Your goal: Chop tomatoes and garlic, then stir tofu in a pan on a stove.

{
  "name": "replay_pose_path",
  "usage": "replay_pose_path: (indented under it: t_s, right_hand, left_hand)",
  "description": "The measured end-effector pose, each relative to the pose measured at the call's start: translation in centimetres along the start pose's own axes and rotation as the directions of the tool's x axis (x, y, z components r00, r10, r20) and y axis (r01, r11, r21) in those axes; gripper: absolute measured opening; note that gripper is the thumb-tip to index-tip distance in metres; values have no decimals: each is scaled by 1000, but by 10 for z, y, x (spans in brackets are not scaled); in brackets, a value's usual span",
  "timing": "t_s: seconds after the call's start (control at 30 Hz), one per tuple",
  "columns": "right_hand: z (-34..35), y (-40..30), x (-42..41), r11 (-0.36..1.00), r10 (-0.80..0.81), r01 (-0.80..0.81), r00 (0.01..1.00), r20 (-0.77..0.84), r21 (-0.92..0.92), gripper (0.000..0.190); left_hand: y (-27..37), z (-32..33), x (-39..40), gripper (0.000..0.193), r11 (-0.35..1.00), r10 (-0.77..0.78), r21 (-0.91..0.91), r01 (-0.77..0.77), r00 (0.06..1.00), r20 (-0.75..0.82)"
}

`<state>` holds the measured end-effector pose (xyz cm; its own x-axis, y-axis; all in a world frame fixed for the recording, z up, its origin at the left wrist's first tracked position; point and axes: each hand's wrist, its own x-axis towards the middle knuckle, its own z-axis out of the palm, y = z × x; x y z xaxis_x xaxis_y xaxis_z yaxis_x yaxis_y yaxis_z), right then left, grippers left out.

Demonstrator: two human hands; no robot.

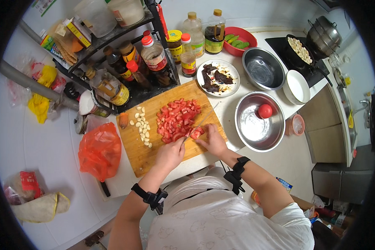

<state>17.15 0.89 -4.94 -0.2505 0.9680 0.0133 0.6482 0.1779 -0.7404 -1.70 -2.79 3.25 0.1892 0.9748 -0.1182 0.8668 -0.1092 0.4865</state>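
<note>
My left hand point(170, 154) grips a kitchen knife point(203, 120) by its handle. The thin blade slants away to the upper right over the wooden cutting board point(156, 167). At the blade's right side, the fingertips of my right hand point(215, 141) hold a piece of tomato point(197, 133) against the board. A heap of chopped tomato point(175, 118) lies just beyond the knife. Left of the heap are several peeled garlic cloves point(142, 125), and a carrot piece point(123, 120) sits near the board's left edge.
Right of the board stands a steel bowl point(253, 137) with a whole tomato point(265, 111). Behind are a plate point(234, 70) of dark dried pieces, a second metal bowl point(264, 67) and a white bowl point(297, 87). A red plastic bag point(100, 150) and bottle rack point(137, 101) flank the left.
</note>
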Motion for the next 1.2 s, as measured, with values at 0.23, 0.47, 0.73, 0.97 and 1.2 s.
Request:
replay_pose_path:
  t_s: [0.23,0.47,0.73,0.97,1.2]
  right_hand:
    - [3,4,0,998,-56,56,998,17,16,41]
    - [2,-9,-8,992,-129,129,991,-39,12,33]
    - [6,-31,33,841,-461,505,856,233,-194,36]
    - [20,-51,42,679,-535,655,751,389,-331,37]
    - [12,-29,29,822,-533,564,810,245,-77,22]
  left_hand:
    - [-4,28,21,24,992,-70,117,53,986,149]
    - [-11,34,15,22,1000,2,-13,-2,1000,5]
    - [-23,-34,-3,22,949,-158,-307,74,954,-256]
    - [-41,-34,-16,20,933,-207,-344,103,937,-280]
    - [-35,-38,-9,22,937,-205,-317,146,965,-161]
